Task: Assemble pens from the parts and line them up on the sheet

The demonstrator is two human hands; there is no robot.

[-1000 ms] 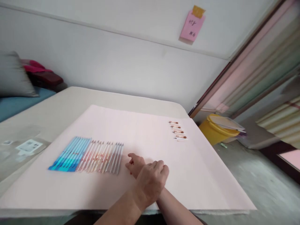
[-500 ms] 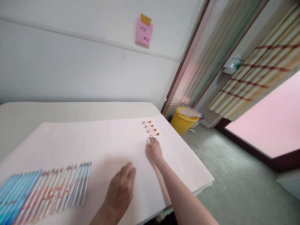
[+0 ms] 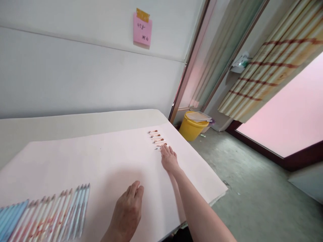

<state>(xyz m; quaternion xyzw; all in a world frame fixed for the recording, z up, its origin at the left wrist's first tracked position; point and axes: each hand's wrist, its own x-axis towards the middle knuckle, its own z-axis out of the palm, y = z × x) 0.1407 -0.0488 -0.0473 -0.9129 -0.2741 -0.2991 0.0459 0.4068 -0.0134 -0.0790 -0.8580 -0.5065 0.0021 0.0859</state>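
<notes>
My right hand (image 3: 169, 158) reaches to the right part of the white-covered table. Its fingertips close on the right end of the nearest slim pen (image 3: 158, 148), which has a dark tip. Several similar pens (image 3: 158, 140) with brown marks lie beyond it in a short column, tips to the left. My left hand (image 3: 127, 208) rests over the white sheet (image 3: 108, 158) nearer to me. Its fingers are loosely bent and apart, with nothing visible in them. A row of white pens with reddish patterns (image 3: 42, 218) and pale blue pens (image 3: 79, 211) lies to its left.
Bright blue pens (image 3: 12, 218) continue the row at the lower left. A pink note (image 3: 142, 32) is taped to the white wall (image 3: 88, 77). Beyond the table's right edge stands a yellow bucket (image 3: 191, 126) on the floor. A checked curtain (image 3: 272, 67) hangs at right.
My right hand has moved slightly up to the nearest pen in the column, whose dark tip now shows at left. The left hand stays nearly in place. The view has turned right.
</notes>
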